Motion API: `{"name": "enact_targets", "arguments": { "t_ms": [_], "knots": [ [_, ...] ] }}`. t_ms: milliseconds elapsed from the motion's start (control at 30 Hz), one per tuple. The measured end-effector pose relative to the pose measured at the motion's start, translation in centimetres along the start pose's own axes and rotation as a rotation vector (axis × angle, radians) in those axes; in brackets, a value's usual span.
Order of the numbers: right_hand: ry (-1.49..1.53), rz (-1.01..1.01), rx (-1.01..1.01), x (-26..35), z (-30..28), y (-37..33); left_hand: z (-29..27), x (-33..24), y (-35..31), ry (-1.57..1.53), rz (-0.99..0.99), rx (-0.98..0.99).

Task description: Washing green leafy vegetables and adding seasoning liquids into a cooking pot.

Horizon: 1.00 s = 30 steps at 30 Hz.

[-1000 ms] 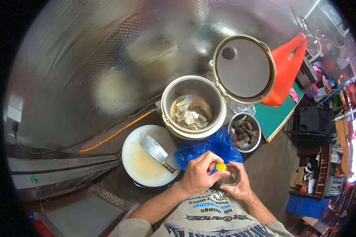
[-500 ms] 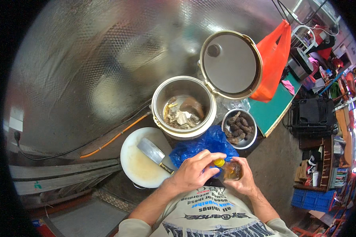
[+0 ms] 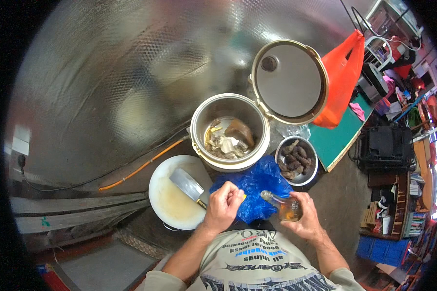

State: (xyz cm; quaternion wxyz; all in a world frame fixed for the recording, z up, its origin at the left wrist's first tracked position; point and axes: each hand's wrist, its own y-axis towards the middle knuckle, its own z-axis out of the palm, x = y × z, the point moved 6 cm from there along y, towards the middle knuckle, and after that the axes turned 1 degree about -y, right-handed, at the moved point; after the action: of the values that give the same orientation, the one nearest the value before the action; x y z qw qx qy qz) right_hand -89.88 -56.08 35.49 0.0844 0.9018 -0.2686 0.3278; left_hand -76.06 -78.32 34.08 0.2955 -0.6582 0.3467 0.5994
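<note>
Fingers of the right hand [image 3: 303,218] grip a small glass bottle [image 3: 285,207]; left hand [image 3: 223,206] pinches its yellow cap [image 3: 243,197] over the blue bag [image 3: 257,189].

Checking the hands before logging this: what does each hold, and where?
Right hand holds small glass bottle around its body; left hand pinches its yellow cap.
</note>
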Motion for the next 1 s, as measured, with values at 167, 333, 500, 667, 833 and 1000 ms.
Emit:
{"name": "enact_targets", "arguments": {
  "t_ms": [167, 333, 500, 667, 833, 1000],
  "knots": [
    [-0.146, -0.001, -0.098, 1.7, -4.7, 2.6, -2.5, 4.8, -2.7, 0.083, -0.149, 0.045],
    [-0.428, 0.016, -0.064, 4.3, -8.5, 7.0, -3.5, 7.9, -4.8, 0.081, -0.238, 0.054],
    [-0.591, -0.014, 0.004, 7.2, -9.6, 10.7, -4.1, 9.4, -5.0, 0.072, -0.284, 0.066],
    [-0.702, -0.053, 0.104, 9.5, -9.2, 14.0, -5.0, 10.4, -4.7, -0.01, -0.286, 0.034],
    [-0.749, -0.108, 0.174, 9.7, -8.2, 16.2, -5.7, 11.2, -4.6, -0.008, -0.298, 0.044],
    [-0.697, -0.139, 0.169, 9.3, -7.6, 17.1, -6.7, 10.8, -4.2, -0.02, -0.362, 0.022]
  ]
}}
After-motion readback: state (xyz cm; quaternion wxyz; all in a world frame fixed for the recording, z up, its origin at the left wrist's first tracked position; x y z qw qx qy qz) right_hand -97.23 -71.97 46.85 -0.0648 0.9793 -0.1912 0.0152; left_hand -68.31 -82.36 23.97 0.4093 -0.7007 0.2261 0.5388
